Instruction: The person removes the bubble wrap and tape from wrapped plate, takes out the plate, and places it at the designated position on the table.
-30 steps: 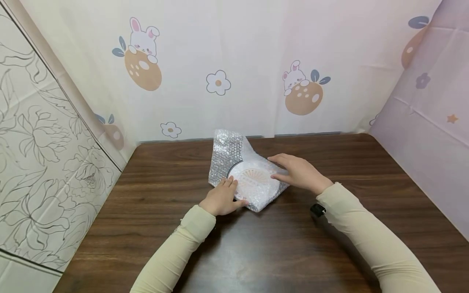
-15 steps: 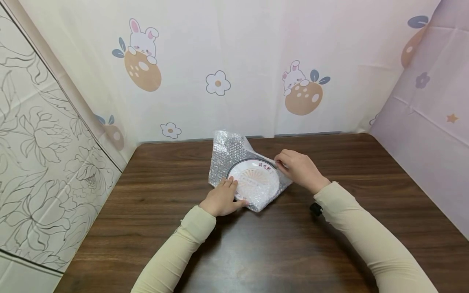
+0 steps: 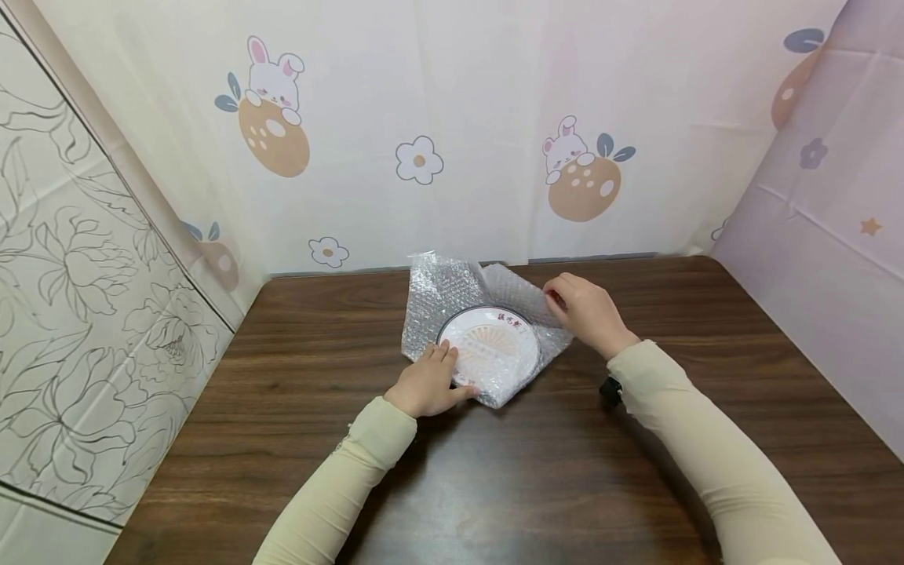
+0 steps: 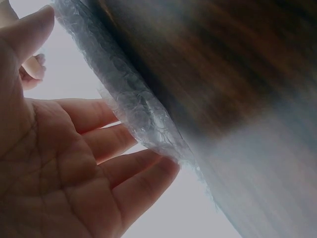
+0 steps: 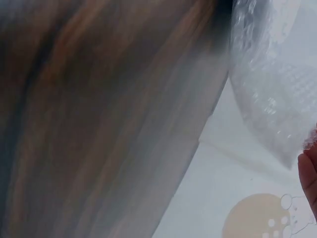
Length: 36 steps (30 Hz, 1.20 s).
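A round white plate (image 3: pixel 494 333) with a dark rim, red characters and a fan print lies on crinkled clear bubble wrap (image 3: pixel 438 294), and part of its near side looks covered by it. My left hand (image 3: pixel 426 383) rests on the plate's near left side, fingers extended. In the left wrist view, the fingers of the left hand (image 4: pixel 64 163) touch the edge of the bubble wrap (image 4: pixel 129 94). At the back right, my right hand (image 3: pixel 592 315) pinches a raised flap of the wrap. Only fingertips of the right hand (image 5: pixel 309 173) show beside the bubble wrap (image 5: pixel 272 109) in the right wrist view.
A dark brown wood-grain table (image 3: pixel 452 486) carries everything. Behind it hangs a pale curtain (image 3: pixel 487 94) printed with rabbits and flowers. A panel with line-drawn flowers (image 3: pixel 71 259) stands on the left, a lilac cloth (image 3: pixel 833 235) on the right.
The right hand has gone from lying over the wrap to pinching its flap, drawing it up and back to the right. More of the plate's print shows. The left hand stays put.
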Available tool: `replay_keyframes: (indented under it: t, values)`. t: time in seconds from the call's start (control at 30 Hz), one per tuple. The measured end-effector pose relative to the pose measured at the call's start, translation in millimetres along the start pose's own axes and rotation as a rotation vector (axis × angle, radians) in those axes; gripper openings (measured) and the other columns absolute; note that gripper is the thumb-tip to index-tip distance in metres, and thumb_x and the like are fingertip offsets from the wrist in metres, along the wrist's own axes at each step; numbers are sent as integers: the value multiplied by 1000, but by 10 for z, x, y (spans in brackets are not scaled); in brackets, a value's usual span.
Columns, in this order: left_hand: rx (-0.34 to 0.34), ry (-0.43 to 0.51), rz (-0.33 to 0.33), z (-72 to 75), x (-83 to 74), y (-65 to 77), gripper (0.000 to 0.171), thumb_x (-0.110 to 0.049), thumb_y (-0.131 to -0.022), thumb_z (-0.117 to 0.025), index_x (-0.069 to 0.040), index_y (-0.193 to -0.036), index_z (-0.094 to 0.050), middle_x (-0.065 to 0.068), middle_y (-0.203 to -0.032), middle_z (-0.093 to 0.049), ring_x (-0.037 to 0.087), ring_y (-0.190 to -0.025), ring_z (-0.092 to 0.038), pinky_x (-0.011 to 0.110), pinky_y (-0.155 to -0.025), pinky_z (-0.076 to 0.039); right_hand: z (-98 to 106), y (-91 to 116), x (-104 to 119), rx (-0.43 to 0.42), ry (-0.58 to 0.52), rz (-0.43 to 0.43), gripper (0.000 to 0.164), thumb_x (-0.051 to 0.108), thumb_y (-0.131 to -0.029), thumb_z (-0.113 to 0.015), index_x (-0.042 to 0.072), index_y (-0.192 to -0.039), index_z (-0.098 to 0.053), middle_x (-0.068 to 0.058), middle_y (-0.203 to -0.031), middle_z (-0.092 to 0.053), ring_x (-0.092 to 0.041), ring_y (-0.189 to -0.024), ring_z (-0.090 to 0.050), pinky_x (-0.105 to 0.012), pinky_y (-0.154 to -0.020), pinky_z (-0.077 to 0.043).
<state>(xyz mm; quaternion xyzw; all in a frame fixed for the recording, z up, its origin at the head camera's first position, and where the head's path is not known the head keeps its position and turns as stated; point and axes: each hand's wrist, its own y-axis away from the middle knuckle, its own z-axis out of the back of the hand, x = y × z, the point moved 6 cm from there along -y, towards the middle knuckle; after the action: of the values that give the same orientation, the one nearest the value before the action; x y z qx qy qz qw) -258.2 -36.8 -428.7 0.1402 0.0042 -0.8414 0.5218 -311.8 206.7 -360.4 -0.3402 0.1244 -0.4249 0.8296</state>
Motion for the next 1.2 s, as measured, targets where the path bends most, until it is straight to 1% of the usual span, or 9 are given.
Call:
replay_keyframes:
  t: [0.2,0.37,0.63,0.93,1.2]
  values:
    - [12,5,8,-6,4,-5,89,-63,-92,-53,0,-151,-34,20,-158,-30,41,-146,-30,49,-116,-33,-26,-6,-158,-4,10,-68,4,4,-88,-67,3,-91,-65,-10,-84,-65,-23,-70,-60,-39,-61,-51]
    - [10,10,5,0,10,0,88,-64,-92,-53,-1,-151,-35,20,-158,-30,41,-145,-30,50,-115,-34,-59,-9,-267,26,11,-137,5,5,-90,-65,1,-92,-66,-13,-85,-66,-25,-69,-61,-41,-60,-51]
    - [10,7,3,-3,13,10,88,-64,-92,-53,0,-150,-35,20,-158,-31,42,-145,-31,50,-115,-35,-122,14,-439,75,45,-232,7,10,-92,-63,3,-91,-65,-13,-84,-65,-26,-67,-60,-43,-58,-50]
    - [0,11,-9,19,-6,22,89,-63,-91,-54,2,-149,-37,23,-156,-33,43,-144,-32,49,-116,-34,-213,73,-613,155,53,-321,10,13,-94,-62,4,-91,-63,-14,-83,-66,-26,-64,-59,-44,-57,-48]
    - [-4,14,-6,34,-20,33,88,-64,-91,-54,1,-148,-38,23,-156,-34,44,-143,-33,50,-115,-35,-297,106,-713,265,36,-405,11,14,-95,-60,4,-92,-63,-14,-80,-66,-26,-63,-58,-43,-55,-47]
